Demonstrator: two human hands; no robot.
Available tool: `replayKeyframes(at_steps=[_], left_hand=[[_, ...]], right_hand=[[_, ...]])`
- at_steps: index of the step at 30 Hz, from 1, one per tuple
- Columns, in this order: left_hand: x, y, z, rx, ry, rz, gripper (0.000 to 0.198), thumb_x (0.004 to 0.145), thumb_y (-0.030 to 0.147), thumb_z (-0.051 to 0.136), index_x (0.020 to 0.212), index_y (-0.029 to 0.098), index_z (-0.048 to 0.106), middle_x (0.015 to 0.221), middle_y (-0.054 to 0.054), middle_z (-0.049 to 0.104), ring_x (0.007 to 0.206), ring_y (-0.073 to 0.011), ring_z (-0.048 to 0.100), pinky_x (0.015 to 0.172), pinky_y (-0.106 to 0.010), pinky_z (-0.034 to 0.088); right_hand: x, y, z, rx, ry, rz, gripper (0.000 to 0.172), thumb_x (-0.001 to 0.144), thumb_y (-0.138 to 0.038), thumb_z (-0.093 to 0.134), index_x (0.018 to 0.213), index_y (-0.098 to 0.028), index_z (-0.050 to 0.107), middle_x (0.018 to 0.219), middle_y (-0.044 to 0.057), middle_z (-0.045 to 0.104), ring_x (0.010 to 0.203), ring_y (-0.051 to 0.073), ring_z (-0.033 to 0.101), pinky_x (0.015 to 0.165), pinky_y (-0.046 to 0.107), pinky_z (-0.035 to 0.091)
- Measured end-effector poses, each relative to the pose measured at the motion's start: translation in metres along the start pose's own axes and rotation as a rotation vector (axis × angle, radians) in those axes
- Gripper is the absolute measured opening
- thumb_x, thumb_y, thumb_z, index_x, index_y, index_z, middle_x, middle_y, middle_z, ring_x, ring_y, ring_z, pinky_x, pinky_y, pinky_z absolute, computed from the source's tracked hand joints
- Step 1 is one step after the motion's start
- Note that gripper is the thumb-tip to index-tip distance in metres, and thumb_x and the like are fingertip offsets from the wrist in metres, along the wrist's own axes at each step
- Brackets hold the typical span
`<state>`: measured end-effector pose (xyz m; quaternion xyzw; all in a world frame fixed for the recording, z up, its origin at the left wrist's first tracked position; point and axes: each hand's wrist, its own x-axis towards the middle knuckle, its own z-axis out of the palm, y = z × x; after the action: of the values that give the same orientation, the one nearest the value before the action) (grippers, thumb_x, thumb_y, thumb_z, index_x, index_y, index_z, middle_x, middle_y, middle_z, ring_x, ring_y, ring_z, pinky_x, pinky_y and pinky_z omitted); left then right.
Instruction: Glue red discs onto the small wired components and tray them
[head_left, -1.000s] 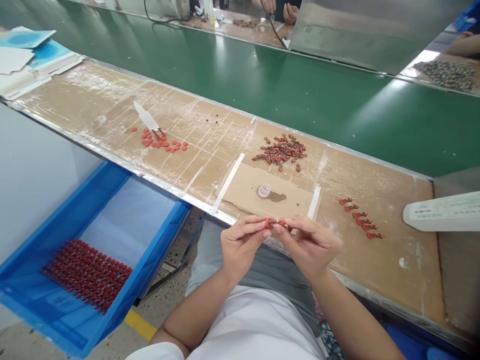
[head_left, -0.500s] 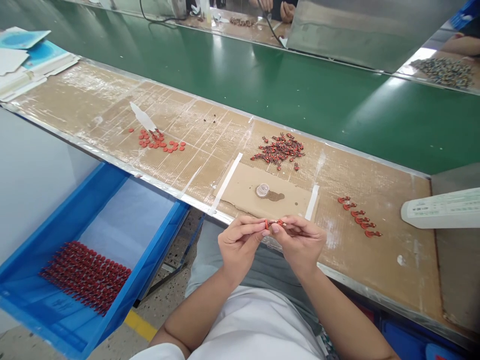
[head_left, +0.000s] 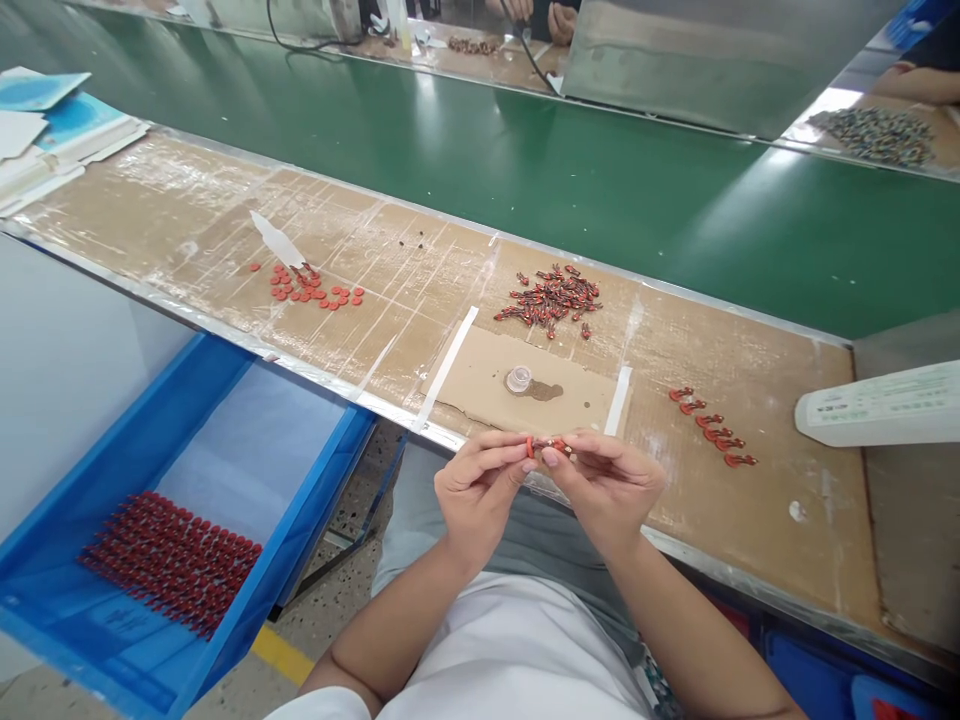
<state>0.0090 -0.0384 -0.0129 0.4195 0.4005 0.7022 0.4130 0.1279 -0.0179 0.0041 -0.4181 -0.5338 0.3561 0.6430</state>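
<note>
At the bench's front edge, my left hand (head_left: 480,492) pinches a small red disc (head_left: 530,447). My right hand (head_left: 611,488) is closed on a small dark-and-red part (head_left: 559,447) that meets the disc. Beyond them a small clear cup (head_left: 518,379) stands on a taped cardboard piece (head_left: 480,375) beside a dark wet stain. Behind it lies a pile of dark-and-red parts (head_left: 555,298). Red discs (head_left: 334,297) are scattered to the left, near a white pointed strip (head_left: 277,240). Several red disc assemblies (head_left: 712,428) form a slanting row on the right.
A blue bin (head_left: 300,530) at lower left holds rows of red pieces (head_left: 172,560). A white bottle (head_left: 877,405) lies at the right. The green belt (head_left: 450,150) runs behind the bench. Another person's hands show at the top. Papers (head_left: 60,120) lie at far left.
The view has shifted slightly, so the bench items appear a little further left. Both hands keep their pinch on the small parts, with my right hand turned very slightly.
</note>
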Motion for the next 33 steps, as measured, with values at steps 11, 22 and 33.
replayKeyframes(at_steps=[11,22,33], left_hand=[[0.001,-0.004,0.000,0.021,-0.007,-0.009,0.019,0.074,0.013,0.077,0.087,0.027,0.077,0.091,-0.002,0.074,0.084,-0.0166,0.071,0.075,-0.031,0.061],[0.002,-0.007,0.007,0.081,-0.032,-0.009,0.020,0.075,0.013,0.076,0.089,0.027,0.077,0.095,-0.003,0.074,0.087,-0.0167,0.070,0.078,-0.032,0.060],[0.006,-0.015,0.016,0.080,-0.088,-0.035,0.018,0.074,0.015,0.078,0.088,0.026,0.077,0.092,-0.003,0.075,0.086,-0.0171,0.071,0.081,-0.033,0.060]], right_hand=[[-0.003,0.001,-0.002,-0.058,0.044,0.024,0.019,0.067,-0.012,0.080,0.082,-0.021,0.072,0.073,0.002,0.074,0.057,0.014,0.068,0.051,0.025,0.058],[-0.007,0.005,-0.002,-0.125,0.195,0.122,0.020,0.066,-0.028,0.084,0.078,-0.019,0.071,0.073,0.006,0.075,0.060,0.019,0.072,0.056,0.027,0.063],[-0.007,0.008,-0.011,-0.081,0.238,0.224,0.024,0.068,-0.029,0.083,0.087,-0.018,0.074,0.070,0.004,0.075,0.059,0.018,0.072,0.054,0.026,0.062]])
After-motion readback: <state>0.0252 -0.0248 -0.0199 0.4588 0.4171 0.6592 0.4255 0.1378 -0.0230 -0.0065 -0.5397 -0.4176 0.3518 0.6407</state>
